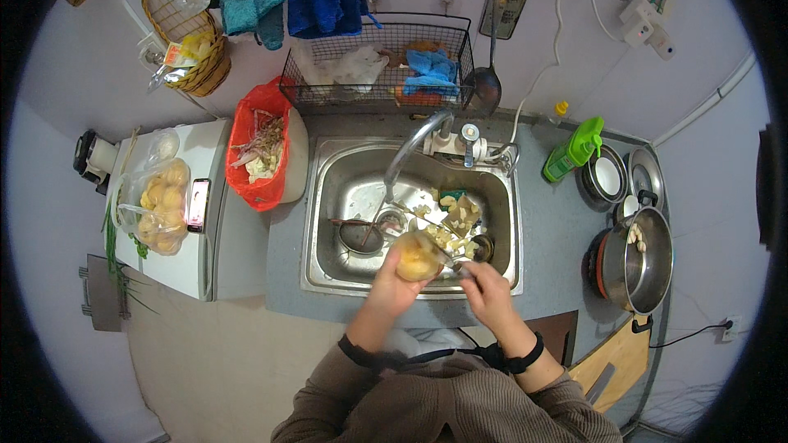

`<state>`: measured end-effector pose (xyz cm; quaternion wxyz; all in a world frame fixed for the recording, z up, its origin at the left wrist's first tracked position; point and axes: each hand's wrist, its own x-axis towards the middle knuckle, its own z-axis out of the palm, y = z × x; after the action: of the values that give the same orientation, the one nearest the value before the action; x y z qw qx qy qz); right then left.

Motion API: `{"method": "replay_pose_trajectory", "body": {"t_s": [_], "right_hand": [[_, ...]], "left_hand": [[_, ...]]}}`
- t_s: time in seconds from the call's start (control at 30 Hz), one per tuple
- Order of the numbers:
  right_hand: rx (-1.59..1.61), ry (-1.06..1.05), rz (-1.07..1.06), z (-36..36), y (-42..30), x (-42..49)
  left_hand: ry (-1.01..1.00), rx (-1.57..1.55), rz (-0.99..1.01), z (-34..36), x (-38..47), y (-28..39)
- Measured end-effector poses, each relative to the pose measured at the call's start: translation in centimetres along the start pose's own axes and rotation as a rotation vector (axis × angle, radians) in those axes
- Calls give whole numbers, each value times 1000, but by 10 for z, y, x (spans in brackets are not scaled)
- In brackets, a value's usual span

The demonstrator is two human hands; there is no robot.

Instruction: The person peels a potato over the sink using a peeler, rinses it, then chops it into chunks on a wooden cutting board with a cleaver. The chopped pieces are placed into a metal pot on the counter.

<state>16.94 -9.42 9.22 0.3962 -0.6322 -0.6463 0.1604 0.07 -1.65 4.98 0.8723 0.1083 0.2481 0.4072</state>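
Observation:
My left hand [393, 288] grips a round yellow potato [417, 256] over the near rim of the stainless-steel sink [345, 181]. Against the potato's right side is a small metal tool [454, 263], apparently a peeler; motion blurs it. Its handle is in my right hand [489, 295]. Below lie many pale yellow peelings [440, 235] on the sink's floor. Among them are a ladle bowl [484, 248] and a green scouring pad [452, 195]. A small round metal vessel [360, 237] and thin sticks rest left of the drain. The faucet [409, 147] arches above.
A scrap bin with a red bag [255, 194] stands left of the sink. Beyond it, a bag of potatoes [165, 209] and a phone [198, 204] lie on a white surface. Rightward are a green bottle [569, 151], a steel pot [649, 264] holding garlic cloves, and a cutting board [625, 369].

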Motion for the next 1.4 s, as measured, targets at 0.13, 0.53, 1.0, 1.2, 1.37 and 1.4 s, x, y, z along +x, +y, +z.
{"method": "replay_pose_trajectory", "body": {"t_s": [0.13, 0.53, 1.0, 1.2, 1.37, 1.4], "right_hand": [[-135, -100, -217, 0, -14, 3], [-251, -87, -211, 2, -15, 4], [161, -9, 360, 13, 68, -2], [159, -198, 624, 15, 85, 3], [141, 89, 173, 8, 35, 6], [85, 64, 25, 3, 27, 10]], "left_hand": [[-24, -88, 34, -13, 6, -12], [132, -101, 129, -14, 5, -17], [-40, 0, 169, 8, -14, 0], [118, -140, -63, -1, -8, 8], [-39, -306, -115, -12, -3, 6], [-22, -318, -130, -13, -2, 5]]}}
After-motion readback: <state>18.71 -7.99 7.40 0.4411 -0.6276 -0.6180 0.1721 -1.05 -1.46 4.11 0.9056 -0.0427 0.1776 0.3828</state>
